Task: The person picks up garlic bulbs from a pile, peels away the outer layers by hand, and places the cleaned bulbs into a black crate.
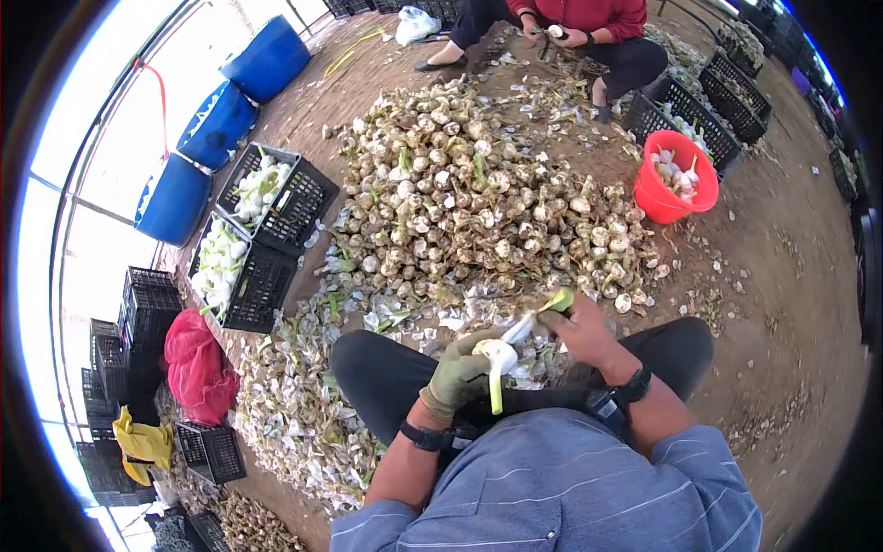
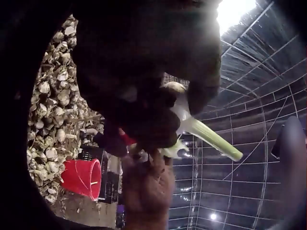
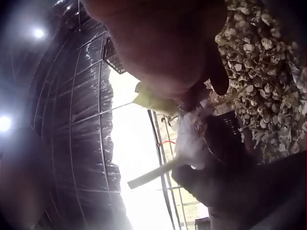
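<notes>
My gloved left hand [image 1: 457,372] grips a white garlic bulb [image 1: 498,353] with a short pale-green stem pointing down toward my lap. The bare right hand [image 1: 586,333] pinches a strip of garlic skin [image 1: 521,327], which has a yellow-green leafy end [image 1: 558,301] and stretches toward the bulb. In the left wrist view the bulb's stem [image 2: 218,141] sticks out past the dark glove. From the right wrist, the cut stem [image 3: 152,175] and the white bulb [image 3: 188,143] show between both hands. Dirty unpeeled garlic [image 1: 460,202] lies heaped just ahead of my knees.
A red bucket [image 1: 650,195] with garlic stands right of the heap. Black crates [image 1: 264,293] of cleaned garlic and blue barrels [image 1: 269,60] stand left. Peeled skins [image 1: 303,414] litter the ground left of my leg. Another person [image 1: 589,18] sits opposite, hands on a bulb.
</notes>
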`<state>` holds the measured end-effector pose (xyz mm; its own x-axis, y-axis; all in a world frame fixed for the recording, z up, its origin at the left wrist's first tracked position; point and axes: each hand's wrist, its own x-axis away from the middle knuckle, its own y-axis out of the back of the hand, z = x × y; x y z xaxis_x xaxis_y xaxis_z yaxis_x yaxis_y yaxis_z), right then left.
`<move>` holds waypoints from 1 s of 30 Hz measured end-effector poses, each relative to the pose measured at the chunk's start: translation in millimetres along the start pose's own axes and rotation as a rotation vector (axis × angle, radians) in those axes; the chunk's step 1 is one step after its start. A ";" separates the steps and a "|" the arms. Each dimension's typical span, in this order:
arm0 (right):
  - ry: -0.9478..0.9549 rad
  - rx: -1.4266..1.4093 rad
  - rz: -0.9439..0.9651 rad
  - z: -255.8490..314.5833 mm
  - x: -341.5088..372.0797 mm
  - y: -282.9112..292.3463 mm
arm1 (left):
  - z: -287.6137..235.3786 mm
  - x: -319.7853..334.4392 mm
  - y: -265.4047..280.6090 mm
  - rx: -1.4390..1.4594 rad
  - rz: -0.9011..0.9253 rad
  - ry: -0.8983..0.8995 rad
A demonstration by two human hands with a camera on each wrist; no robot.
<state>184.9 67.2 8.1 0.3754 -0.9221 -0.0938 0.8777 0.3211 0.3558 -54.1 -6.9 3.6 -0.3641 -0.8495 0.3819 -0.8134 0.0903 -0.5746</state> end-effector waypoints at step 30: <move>-0.083 0.094 0.168 29.6 3.3 -41.9 | -4.5 11.1 12.5 -0.228 -0.067 -0.044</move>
<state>140.5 44.3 20.4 0.4848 -0.8732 0.0499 0.7718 0.4539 0.4453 -70.4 -12.8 3.8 -0.2896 -0.8788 0.3791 -0.9182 0.1434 -0.3692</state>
